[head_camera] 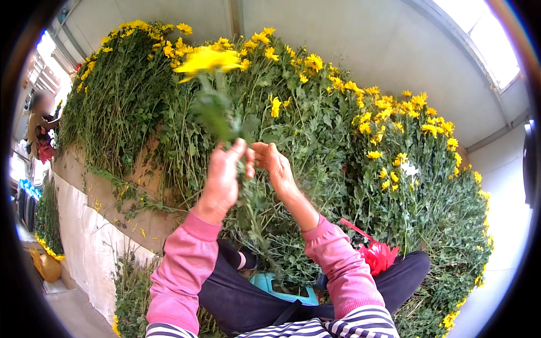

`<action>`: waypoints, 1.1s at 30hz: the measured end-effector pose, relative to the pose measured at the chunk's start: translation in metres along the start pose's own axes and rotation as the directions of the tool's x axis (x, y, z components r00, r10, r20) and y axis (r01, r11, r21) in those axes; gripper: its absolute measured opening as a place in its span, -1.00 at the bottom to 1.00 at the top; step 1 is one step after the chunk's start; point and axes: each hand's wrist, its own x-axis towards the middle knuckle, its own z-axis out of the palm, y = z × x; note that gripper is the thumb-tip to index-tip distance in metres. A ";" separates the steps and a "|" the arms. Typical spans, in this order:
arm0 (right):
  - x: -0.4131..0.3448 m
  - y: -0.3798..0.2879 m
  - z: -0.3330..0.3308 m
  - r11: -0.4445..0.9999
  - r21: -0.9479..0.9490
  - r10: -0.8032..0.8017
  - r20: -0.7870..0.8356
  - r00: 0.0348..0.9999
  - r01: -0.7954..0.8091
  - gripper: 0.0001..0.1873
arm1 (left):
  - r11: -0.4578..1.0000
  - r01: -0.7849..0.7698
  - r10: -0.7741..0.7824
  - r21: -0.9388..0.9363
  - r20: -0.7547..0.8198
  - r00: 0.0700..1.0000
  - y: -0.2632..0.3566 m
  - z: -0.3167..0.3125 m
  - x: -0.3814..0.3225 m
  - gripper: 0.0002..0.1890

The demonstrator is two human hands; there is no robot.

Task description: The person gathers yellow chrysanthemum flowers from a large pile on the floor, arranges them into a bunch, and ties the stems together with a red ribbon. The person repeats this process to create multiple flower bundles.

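Observation:
In my left hand (219, 179) is an upright bunch of yellow chrysanthemums (209, 61), gripped by its stems. The blooms and upper leaves are blurred, and the stems trail down towards my lap. My right hand (279, 169) is just right of the bunch, palm turned inward and fingers pointing at the stems. Nothing shows in it; whether its fingertips touch the bunch I cannot tell. Beyond both hands lies a wide heap of cut chrysanthemums (312, 122), yellow heads mostly towards the wall. Red plastic strips (379, 255) lie by my right knee.
Between my legs stands a turquoise plastic container (264, 282). More flower stems (137, 279) lie at my left, beside a pale sheet (91, 228). A pale wall (338, 38) rises behind the heap. Another person (38, 122) is at the far left.

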 end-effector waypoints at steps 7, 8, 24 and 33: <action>0.046 0.118 -0.087 0.728 -0.655 -0.047 -0.341 0.939 -0.202 -0.74 | 0.982 -0.113 0.084 -0.152 -0.188 0.979 0.023 -0.034 0.017 -0.76; 0.051 0.124 -0.095 0.685 -0.683 -0.009 -0.358 0.934 -0.255 -0.73 | 0.983 -0.113 0.085 -0.145 -0.191 0.978 0.024 -0.035 0.018 -0.77; 0.048 0.064 -0.011 0.810 -0.581 -0.130 -0.034 0.991 0.086 -0.75 | 0.998 -0.064 0.058 -0.014 -0.286 0.957 0.012 -0.045 0.044 -0.83; -0.014 -0.012 0.002 0.575 -0.728 -0.276 0.256 0.926 0.373 -0.76 | 1.000 0.007 -0.005 0.012 -0.198 0.980 0.004 -0.016 0.030 -0.76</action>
